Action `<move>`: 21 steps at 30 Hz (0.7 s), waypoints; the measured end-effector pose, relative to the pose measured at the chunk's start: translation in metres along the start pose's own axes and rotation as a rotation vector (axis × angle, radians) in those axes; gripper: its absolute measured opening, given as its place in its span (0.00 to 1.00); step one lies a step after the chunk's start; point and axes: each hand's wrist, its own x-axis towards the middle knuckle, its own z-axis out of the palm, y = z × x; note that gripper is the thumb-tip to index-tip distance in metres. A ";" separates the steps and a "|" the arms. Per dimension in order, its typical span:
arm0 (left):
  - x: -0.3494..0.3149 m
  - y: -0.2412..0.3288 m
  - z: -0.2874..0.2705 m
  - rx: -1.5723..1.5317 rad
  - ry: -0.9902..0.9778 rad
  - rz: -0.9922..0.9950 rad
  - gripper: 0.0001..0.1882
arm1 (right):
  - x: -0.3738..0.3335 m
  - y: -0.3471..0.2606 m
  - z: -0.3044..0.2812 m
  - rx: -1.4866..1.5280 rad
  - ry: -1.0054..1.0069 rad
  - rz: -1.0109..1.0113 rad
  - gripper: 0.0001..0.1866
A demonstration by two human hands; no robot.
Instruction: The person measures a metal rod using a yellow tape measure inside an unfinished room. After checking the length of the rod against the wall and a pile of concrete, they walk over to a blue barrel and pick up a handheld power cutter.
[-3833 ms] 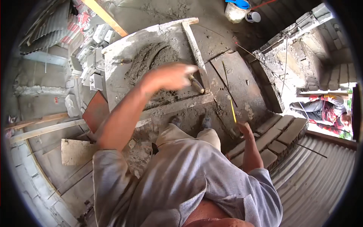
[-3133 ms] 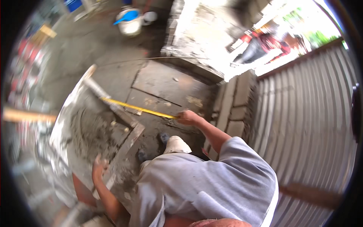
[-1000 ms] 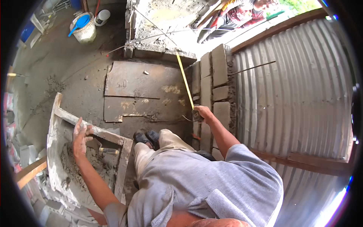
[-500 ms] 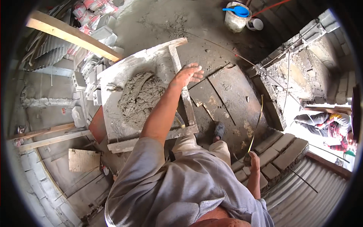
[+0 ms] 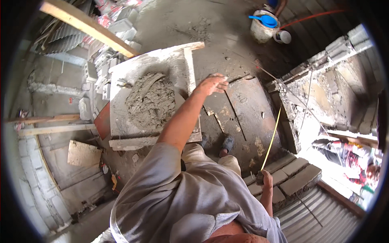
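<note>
My left arm reaches forward past the mortar board, and my left hand is in the air with its fingers stretched out and nothing in it. Low on the right, my right hand is closed around a dark tape measure. Its yellow blade runs out forward toward the foot of the rough concrete block structure. To the left of my feet lies the pale mortar board, bearing a heap of wet grey mortar.
A bucket with a blue dipper stands far right, a person's hand beside it. Concrete blocks line the near right. A wooden beam crosses the upper left. Another person is outside at right.
My left hand has moved right, away from the mortar board's edge. The tape blade shows broader and straighter. A person's arm has appeared by the bucket, and the whole view has shifted slightly.
</note>
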 end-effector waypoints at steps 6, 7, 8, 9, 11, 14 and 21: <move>0.006 -0.005 0.023 0.050 0.097 -0.035 0.28 | -0.014 -0.024 0.002 -0.059 -0.049 0.092 0.12; 0.007 -0.005 0.025 0.055 0.091 -0.029 0.29 | -0.019 -0.028 0.000 -0.078 -0.046 0.110 0.11; 0.006 -0.004 0.025 0.052 0.063 -0.030 0.31 | -0.022 -0.031 -0.001 -0.078 -0.041 0.105 0.11; 0.005 -0.004 0.028 0.051 0.067 -0.033 0.31 | -0.025 -0.033 -0.002 -0.099 -0.009 0.099 0.11; 0.001 -0.001 0.033 0.025 0.110 -0.020 0.35 | -0.026 -0.036 -0.005 -0.126 0.014 0.087 0.11; -0.004 0.007 0.046 0.021 0.205 0.028 0.43 | -0.022 -0.034 -0.009 -0.141 0.003 0.068 0.12; -0.012 0.038 0.064 -0.137 0.391 0.158 0.56 | -0.008 -0.018 -0.019 -0.083 0.019 0.014 0.11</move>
